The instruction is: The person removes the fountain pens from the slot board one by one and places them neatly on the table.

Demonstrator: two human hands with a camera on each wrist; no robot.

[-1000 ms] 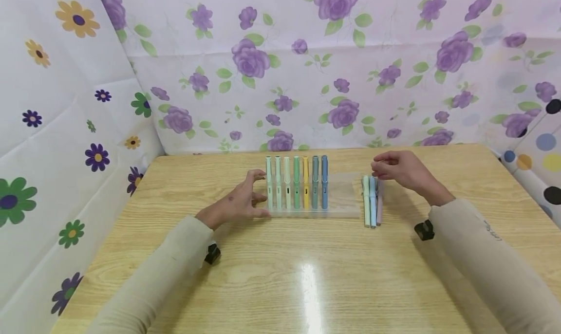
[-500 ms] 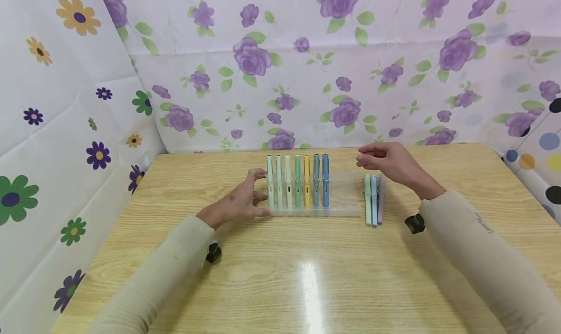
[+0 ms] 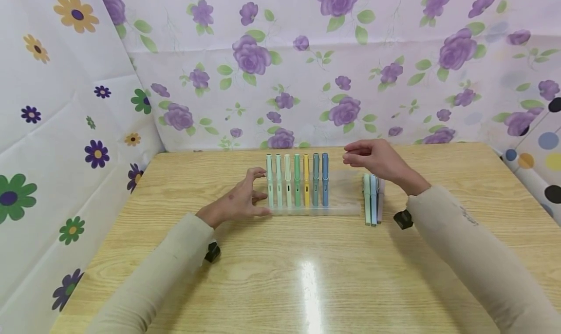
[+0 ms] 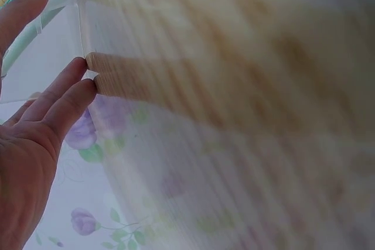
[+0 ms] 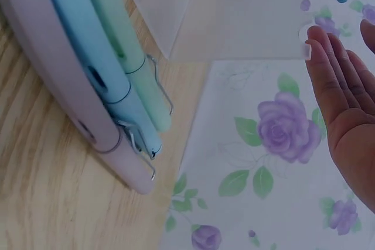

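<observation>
In the left part of the clear rack (image 3: pixel 346 210), seven pens (image 3: pixel 297 180) are lined up, while three loose pens (image 3: pixel 373 197) are laid side by side just beside its right end. The rack's left end is gripped by the left hand (image 3: pixel 236 201), thumb at the front and fingers at the rear, well parted. Over the rack's right part, the right hand (image 3: pixel 379 159) is held with fingers nearly straight and nothing visibly grasped; whether the rack is touched cannot be told. The pens are judged light, stiff and slick, best pinched at mid-barrel; the rack seems thin and easily shifted, best steadied by its ends. Behind the rack, reach is limited by the floral cloth (image 3: pixel 302 95); in front, broad room is offered by the tabletop (image 3: pixel 263 275).
</observation>
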